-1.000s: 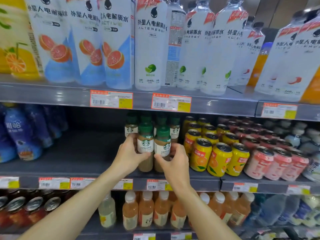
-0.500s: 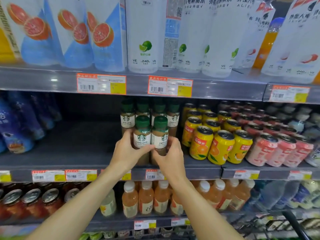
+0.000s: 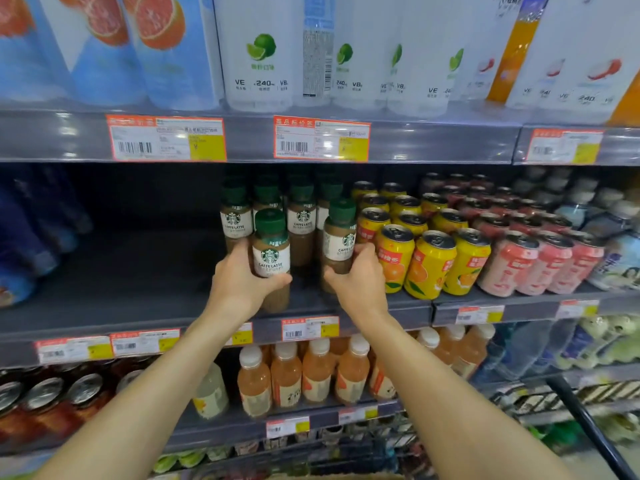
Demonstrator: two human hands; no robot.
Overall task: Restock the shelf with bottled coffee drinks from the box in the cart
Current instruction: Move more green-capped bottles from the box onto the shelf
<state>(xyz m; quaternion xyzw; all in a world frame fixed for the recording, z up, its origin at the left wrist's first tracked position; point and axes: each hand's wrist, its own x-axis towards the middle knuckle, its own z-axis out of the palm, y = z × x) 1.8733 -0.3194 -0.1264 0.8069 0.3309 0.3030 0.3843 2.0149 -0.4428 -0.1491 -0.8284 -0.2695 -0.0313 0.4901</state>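
Standing on the grey metal middle shelf (image 3: 145, 299), two brown coffee bottles with green caps are each held by one of the hands. The left bottle (image 3: 272, 258) is gripped by the left hand (image 3: 239, 282), with the thumb curled across its front. The right bottle (image 3: 341, 244) is gripped by the right hand (image 3: 356, 275) from the side.

Half a second ago the two bottles were pressed close together in the middle. Now they have been moved apart, and a gap is seen between them. The right bottle has been slid over until it is just beside the yellow orange-drink cans (image 3: 429, 261). It is tilted a little. The shelf is also seen from closer and a bit lower than before.

More coffee bottles of the same kind (image 3: 303, 216) are lined up behind the two held ones. Pink cans (image 3: 540, 265) are stood to the right of the yellow cans. Tall white bottles with lime pictures (image 3: 259, 57) are kept on the shelf above. Orange juice bottles with white caps (image 3: 285, 375) are kept on the shelf below. A dark cart handle (image 3: 588, 427) is seen at the bottom right.
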